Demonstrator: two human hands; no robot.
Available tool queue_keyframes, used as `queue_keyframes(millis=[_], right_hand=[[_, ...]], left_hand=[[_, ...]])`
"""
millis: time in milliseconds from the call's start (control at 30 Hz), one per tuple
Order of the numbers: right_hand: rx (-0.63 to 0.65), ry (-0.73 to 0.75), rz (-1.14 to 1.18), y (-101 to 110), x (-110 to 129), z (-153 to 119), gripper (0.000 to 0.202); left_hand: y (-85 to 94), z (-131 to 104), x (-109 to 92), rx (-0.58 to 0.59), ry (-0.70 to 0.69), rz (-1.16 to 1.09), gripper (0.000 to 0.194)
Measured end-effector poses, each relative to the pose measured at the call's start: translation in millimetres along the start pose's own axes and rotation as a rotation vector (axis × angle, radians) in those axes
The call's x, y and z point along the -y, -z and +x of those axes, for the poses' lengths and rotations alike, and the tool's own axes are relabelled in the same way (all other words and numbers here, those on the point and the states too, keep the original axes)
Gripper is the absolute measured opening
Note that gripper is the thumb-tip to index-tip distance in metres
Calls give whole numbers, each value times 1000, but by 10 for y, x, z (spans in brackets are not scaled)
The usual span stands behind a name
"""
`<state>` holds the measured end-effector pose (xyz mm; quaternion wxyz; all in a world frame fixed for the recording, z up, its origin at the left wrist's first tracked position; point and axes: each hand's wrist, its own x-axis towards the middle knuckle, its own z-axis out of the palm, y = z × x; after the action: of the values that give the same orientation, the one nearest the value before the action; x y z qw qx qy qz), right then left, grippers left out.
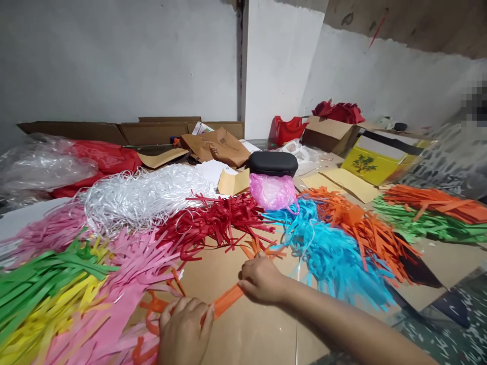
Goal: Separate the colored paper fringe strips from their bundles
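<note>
A bundle of orange strips stretches between my two hands over the brown cardboard surface. My left hand, low in the view, is closed round one end, and loose orange ends stick out to its left. Higher up and to the right, my right hand grips the other end, with orange tips fanning out beyond its fingers. Just past my right hand lies a pile of dark red strips. Blue strips lie to its right. Pink strips are heaped beside my left hand.
Green strips and yellow strips lie at left. White string is heaped behind. A black case and pink plastic bag stand mid-table. A yellow box and more orange strips are at right.
</note>
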<state>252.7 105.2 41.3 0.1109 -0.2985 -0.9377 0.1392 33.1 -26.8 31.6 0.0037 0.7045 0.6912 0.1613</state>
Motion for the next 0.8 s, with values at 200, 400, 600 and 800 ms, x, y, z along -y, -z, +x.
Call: queue_keyframes(millis=[200,400,600,800], right_hand=[[-23,-26,6,-111,-2,9,16],[-64,142,-11,160,-43,-82,15],[-147,468,-226,297,-133,-173,20],[-133,288,-7,293,-129,-118,6]], left_hand=[[-29,23,27,8,-16,55,32],[48,13,-33,-20,-185,158,39],[75,17,-201,-111,-293,225,23],[67,84,-262,-130,-255,117,17]])
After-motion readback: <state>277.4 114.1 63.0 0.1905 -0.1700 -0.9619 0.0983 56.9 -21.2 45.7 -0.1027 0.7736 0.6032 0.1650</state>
